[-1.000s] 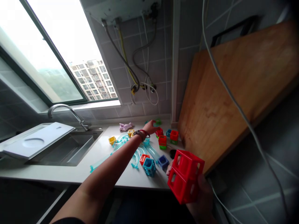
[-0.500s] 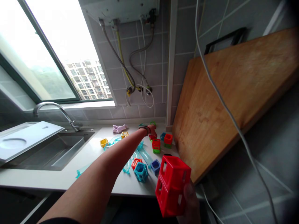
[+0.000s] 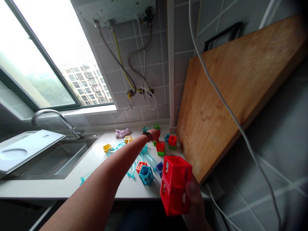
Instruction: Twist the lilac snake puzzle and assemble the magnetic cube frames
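My right hand (image 3: 196,202) is closed around a stack of two red open-sided cube blocks (image 3: 175,189), held up near the camera in front of the counter. My left hand (image 3: 154,134), with a dark band at the wrist, reaches far across the counter. Its fingers are bent round a small red block (image 3: 158,133), mostly hidden by the hand. Just behind it is a green block (image 3: 156,126). Nearer stand a red-and-green block pair (image 3: 160,148) and another such pair (image 3: 172,141) beside a blue block (image 3: 166,138).
Clear teal track pieces (image 3: 149,158) lie mid-counter, partly behind my left forearm. Teal (image 3: 146,175), dark blue (image 3: 159,168), orange (image 3: 141,166) and yellow blocks (image 3: 107,148) surround them. A wooden board (image 3: 231,93) leans at right; a sink (image 3: 69,160) is at left.
My left hand has lifted slightly, with the red block now at its fingers. The red stack in my right hand has shifted a little up and left. The view has turned slightly.
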{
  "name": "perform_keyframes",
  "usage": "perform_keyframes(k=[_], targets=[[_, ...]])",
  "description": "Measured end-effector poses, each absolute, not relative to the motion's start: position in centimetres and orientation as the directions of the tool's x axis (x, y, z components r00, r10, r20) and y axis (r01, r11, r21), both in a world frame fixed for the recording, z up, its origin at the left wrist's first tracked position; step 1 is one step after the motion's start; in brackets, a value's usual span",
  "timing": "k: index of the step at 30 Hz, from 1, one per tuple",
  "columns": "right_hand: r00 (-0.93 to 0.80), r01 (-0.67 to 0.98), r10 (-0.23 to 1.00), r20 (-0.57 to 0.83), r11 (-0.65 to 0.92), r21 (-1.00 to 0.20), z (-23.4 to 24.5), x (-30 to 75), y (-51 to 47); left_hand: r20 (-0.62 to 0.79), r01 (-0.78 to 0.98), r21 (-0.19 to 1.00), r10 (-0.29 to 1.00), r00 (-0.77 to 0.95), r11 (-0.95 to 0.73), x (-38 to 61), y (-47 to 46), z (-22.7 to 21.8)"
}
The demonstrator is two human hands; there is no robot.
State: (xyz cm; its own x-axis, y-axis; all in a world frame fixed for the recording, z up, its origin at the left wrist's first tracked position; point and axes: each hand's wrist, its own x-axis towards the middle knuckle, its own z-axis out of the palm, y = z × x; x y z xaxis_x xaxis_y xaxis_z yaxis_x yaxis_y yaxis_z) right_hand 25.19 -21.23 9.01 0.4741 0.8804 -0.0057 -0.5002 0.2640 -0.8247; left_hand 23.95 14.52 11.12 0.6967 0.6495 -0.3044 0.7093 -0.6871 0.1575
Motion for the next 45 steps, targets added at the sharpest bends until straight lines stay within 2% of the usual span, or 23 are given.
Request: perform_keyframes(k=[6,9,12,15,18,21,24,28,36,39,43,45], targets=[[0.489,-0.451,0.872,0.018,0.271,-0.850,9.7,25.9,-20.4,-0.189,0.679,0.247,0.653,0.734,-0.691,23.1,15.0,13.3],[0.477,-0.458,0.877,0.056,0.303,-0.836,11.0,26.1,-19.4,-0.079,0.655,0.351,0.676,0.733,-0.669,21.9,14.9,15.7],[0.467,-0.495,0.884,0.012,0.273,-0.825,12.2,26.1,-18.6,0.001,0.590,0.489,0.677,0.736,-0.642,19.7,13.2,18.6],[0.448,-0.517,0.893,-0.046,0.217,-0.828,12.8,25.9,-18.1,0.010,0.482,0.634,0.630,0.777,-0.605,16.5,9.4,21.6],[0.399,-0.500,0.916,-0.048,0.174,-0.849,12.9,25.6,-18.2,0.002,0.396,0.731,0.582,0.813,-0.556,13.1,4.2,24.1],[0.371,-0.442,0.928,-0.026,0.152,-0.884,13.3,25.2,-18.5,-0.074,0.338,0.861,0.564,0.823,-0.380,10.7,-0.8,25.6],[0.301,-0.383,0.954,0.006,0.126,-0.915,13.7,24.9,-18.8,-0.139,0.366,0.883,0.583,0.801,-0.293,9.8,-4.0,26.0],[0.158,-0.347,0.987,0.031,0.084,-0.934,14.3,24.7,-19.2,-0.141,0.396,0.865,0.607,0.782,-0.309,9.8,-5.6,26.0],[0.162,-0.337,0.986,0.039,0.093,-0.937,14.8,25.0,-19.3,-0.062,0.351,0.857,0.599,0.798,-0.378,10.4,-6.1,26.2],[0.167,-0.424,0.986,0.014,0.085,-0.902,14.9,25.1,-19.2,0.001,0.278,0.878,0.582,0.813,-0.389,10.7,-6.4,26.1],[0.059,-0.671,0.996,-0.063,-0.007,-0.742,15.2,25.0,-19.0,0.122,0.109,0.904,0.493,0.861,-0.414,10.7,-6.5,26.2],[0.052,-0.731,0.996,-0.068,-0.008,-0.682,15.2,24.9,-19.0,0.156,0.058,0.892,0.426,0.891,-0.449,10.5,-6.2,26.2]])
